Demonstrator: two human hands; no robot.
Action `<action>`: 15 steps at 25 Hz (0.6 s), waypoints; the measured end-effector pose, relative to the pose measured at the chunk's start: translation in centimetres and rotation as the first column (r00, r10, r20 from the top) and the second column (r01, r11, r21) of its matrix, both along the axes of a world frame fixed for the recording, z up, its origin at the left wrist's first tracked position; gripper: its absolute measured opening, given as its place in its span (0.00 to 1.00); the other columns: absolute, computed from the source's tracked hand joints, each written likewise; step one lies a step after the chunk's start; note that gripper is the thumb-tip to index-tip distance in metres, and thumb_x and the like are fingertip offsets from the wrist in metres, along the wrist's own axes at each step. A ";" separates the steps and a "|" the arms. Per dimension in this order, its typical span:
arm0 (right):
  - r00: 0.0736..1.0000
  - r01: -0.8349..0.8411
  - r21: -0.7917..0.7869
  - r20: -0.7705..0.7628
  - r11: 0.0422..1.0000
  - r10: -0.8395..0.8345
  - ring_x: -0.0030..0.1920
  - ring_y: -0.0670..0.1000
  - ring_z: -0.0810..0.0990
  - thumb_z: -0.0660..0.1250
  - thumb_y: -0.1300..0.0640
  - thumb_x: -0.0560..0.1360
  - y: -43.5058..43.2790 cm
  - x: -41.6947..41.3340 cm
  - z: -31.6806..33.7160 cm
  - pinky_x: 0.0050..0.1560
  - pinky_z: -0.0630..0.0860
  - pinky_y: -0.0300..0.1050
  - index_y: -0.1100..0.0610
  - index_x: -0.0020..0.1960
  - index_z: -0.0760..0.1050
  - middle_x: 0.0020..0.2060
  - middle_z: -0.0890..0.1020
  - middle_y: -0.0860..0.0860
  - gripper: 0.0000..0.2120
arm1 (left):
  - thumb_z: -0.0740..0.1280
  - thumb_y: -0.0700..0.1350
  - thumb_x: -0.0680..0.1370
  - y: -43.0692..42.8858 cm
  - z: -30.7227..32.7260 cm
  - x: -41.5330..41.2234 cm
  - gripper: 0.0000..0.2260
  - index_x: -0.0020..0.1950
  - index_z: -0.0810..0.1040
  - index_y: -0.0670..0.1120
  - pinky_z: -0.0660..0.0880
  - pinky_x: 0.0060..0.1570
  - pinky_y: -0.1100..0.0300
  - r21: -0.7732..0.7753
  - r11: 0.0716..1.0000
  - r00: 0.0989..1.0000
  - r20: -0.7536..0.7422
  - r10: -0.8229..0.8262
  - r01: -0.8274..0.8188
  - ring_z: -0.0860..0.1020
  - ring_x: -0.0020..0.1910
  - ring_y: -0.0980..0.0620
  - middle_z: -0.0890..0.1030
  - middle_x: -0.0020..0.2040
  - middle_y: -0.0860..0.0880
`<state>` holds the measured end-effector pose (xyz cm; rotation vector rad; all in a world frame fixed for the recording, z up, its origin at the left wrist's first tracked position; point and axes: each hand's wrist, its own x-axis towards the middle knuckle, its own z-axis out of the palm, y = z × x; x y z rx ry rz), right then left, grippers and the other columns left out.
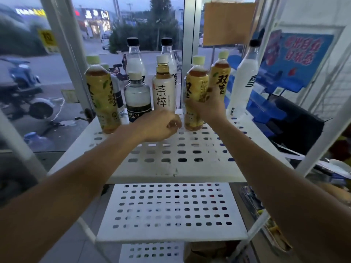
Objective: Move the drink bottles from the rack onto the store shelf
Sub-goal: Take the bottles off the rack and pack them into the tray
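Note:
Several drink bottles stand along the back of the white perforated top shelf (171,154). From the left: a yellow tea bottle (101,95), a dark-labelled soda bottle (137,99), a white-labelled tea bottle (163,86), and two yellow tea bottles. My right hand (206,106) is wrapped around the nearer yellow tea bottle (195,86), which stands on the shelf; the second one (221,80) is just behind it. My left hand (161,126) hovers loosely curled above the shelf in front of the white-labelled bottle, holding nothing. A tall white bottle (244,80) leans at the right.
Two black-capped clear bottles (135,59) stand in the back row. A lower perforated shelf (171,211) sits below. White upright posts (62,54) frame the rack. A glass window is behind, blue crates (266,99) and clutter at the right.

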<state>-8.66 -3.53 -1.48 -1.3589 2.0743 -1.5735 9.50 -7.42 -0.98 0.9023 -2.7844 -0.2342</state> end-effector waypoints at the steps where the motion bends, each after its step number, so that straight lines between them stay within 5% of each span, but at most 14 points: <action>1: 1.000 0.004 -0.014 0.009 1.000 -0.004 0.50 0.48 0.81 0.74 0.35 0.57 -0.1 0.0 -0.2 0.52 0.81 0.53 0.52 0.60 0.72 0.50 0.82 0.46 0.37 | 0.65 0.48 0.78 -0.2 0.0 0.1 0.10 0.58 0.80 0.54 0.78 0.51 0.54 0.012 1.000 1.000 0.004 -0.001 0.001 0.78 0.49 0.54 0.81 0.52 0.53; 5: 0.996 -0.049 -0.063 0.075 0.997 0.053 0.52 0.49 0.79 0.77 0.49 0.69 0.8 -0.3 -0.2 0.54 0.78 0.49 0.55 0.62 0.70 0.52 0.80 0.48 0.27 | 0.65 0.48 0.78 0.0 0.2 0.3 0.09 0.56 0.81 0.54 0.77 0.52 0.53 0.048 0.999 0.998 -0.053 0.023 -0.020 0.77 0.50 0.55 0.80 0.53 0.54; 15: 0.834 -0.282 -0.175 0.442 0.943 0.331 0.54 0.55 0.83 0.73 0.56 0.74 7.4 -0.4 0.9 0.44 0.84 0.51 0.58 0.64 0.73 0.57 0.81 0.56 0.20 | 0.68 0.52 0.77 2.1 1.0 -0.1 0.18 0.66 0.73 0.51 0.75 0.55 0.57 0.256 0.967 0.964 -0.257 0.061 0.007 0.77 0.54 0.53 0.78 0.57 0.52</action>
